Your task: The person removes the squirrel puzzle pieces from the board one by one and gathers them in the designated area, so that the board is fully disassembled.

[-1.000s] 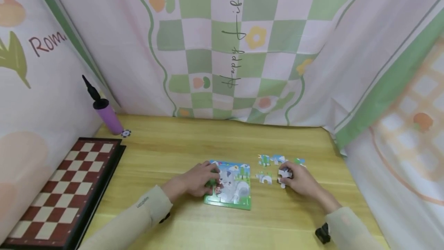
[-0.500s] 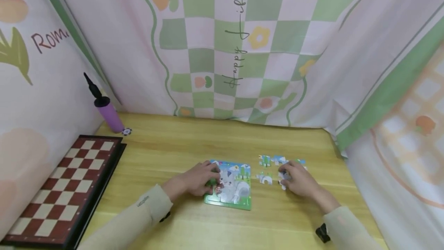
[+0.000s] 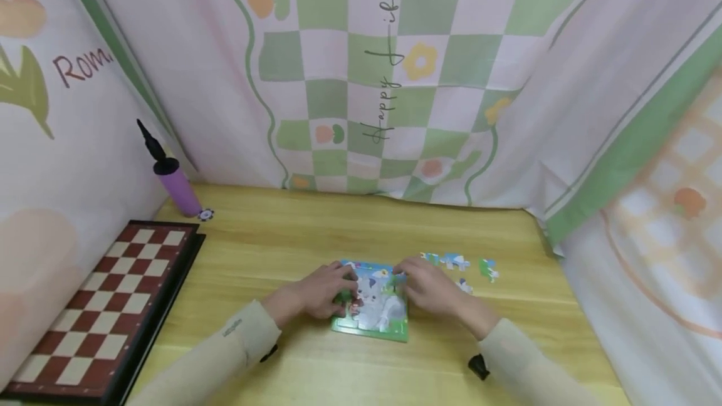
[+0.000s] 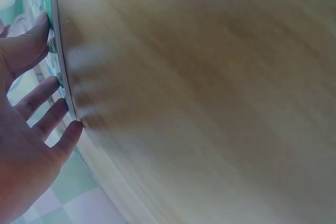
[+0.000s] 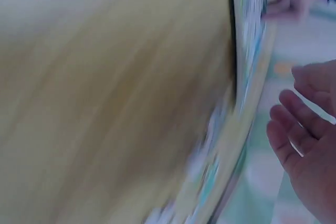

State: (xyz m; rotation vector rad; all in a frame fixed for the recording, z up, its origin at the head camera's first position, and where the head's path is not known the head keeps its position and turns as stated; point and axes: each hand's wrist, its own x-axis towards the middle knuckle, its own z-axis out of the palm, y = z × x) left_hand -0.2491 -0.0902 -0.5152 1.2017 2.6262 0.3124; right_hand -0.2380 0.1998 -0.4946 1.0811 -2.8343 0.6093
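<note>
1. The puzzle (image 3: 376,321) lies flat on the near half of the table (image 3: 271,224), between the two hands; it shows a grey animal over a green near border.
2. The left hand (image 3: 321,292) is open, its fingers spread and touching the puzzle's left side.
3. The right hand (image 3: 434,288) is by the puzzle's far right corner. In the right wrist view its fingers are loosely bent, apart from the thumb, with nothing seen between them; blur hides whether it touches the puzzle in the head view.
4. Right of the puzzle lie loose pieces: a blue one (image 3: 454,260), a green one (image 3: 488,269) at the far right, a pale one (image 3: 464,286) just beyond the right hand, and one partly hidden (image 3: 430,258) behind that hand.
5. At the left lies a chessboard (image 3: 107,312); beyond it, a purple pump (image 3: 177,188) leans beside a chip (image 3: 206,214).
6. A green-checked cloth (image 3: 372,80) hangs at the far side.
</note>
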